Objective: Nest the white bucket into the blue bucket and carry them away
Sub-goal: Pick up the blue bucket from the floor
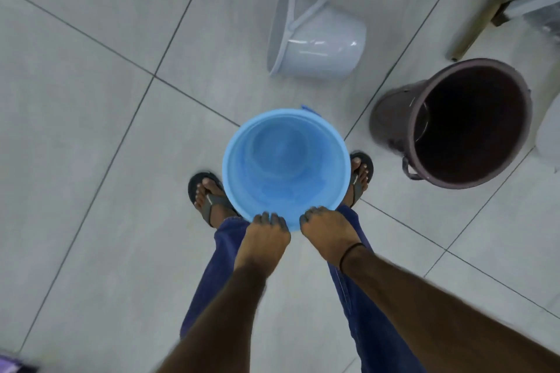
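Note:
A light blue bucket (285, 166) stands upright between my feet, its mouth facing up and its inside empty. My left hand (265, 236) and my right hand (325, 233) both grip its near rim, fingers curled over the edge, side by side. The white bucket (318, 39) lies on its side on the tiled floor beyond the blue one, mouth to the left, its handle resting across its wall. The two buckets are apart.
A brown bucket (454, 124) stands tilted at the right, close to the blue bucket and my right foot. A wooden furniture leg (485, 9) and a pole sit at the top right. A white object (548, 136) touches the right edge. Open tiled floor lies to the left.

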`<state>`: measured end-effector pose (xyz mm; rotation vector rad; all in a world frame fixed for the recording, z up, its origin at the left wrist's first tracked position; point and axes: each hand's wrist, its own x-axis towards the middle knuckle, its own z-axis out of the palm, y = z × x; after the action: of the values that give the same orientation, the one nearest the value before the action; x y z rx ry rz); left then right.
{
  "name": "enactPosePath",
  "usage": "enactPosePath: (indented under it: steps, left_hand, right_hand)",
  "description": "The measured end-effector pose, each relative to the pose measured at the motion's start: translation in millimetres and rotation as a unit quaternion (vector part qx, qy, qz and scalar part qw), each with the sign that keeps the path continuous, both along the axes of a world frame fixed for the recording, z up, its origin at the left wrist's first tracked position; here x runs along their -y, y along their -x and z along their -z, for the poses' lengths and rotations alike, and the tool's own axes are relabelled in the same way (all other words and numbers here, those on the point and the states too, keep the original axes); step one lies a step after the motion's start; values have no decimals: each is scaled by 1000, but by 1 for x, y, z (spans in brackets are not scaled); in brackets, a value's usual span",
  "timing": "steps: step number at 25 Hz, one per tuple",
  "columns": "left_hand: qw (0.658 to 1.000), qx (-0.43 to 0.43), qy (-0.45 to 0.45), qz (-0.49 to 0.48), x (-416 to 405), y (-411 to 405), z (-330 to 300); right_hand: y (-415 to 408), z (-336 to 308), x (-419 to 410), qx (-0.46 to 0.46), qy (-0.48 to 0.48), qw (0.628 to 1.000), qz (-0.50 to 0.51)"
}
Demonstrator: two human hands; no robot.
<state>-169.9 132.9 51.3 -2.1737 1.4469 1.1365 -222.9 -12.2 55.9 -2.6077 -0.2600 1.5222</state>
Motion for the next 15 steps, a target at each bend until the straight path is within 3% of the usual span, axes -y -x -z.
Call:
enactPosePath:
  steps: [7,12,15]
  left_hand:
    - [990,-25,22,-140,-12,4,-24]
    - [964,-8,78,-255,43,-50,-99]
    - [938,-23,76,-338,87,-84,-121]
  right_hand:
    - [-2,-33,5,25,-6,999,-40]
    - [-72,-115,71,58,0,998,6]
    - [-122,-146,120,86,31,996,-21]
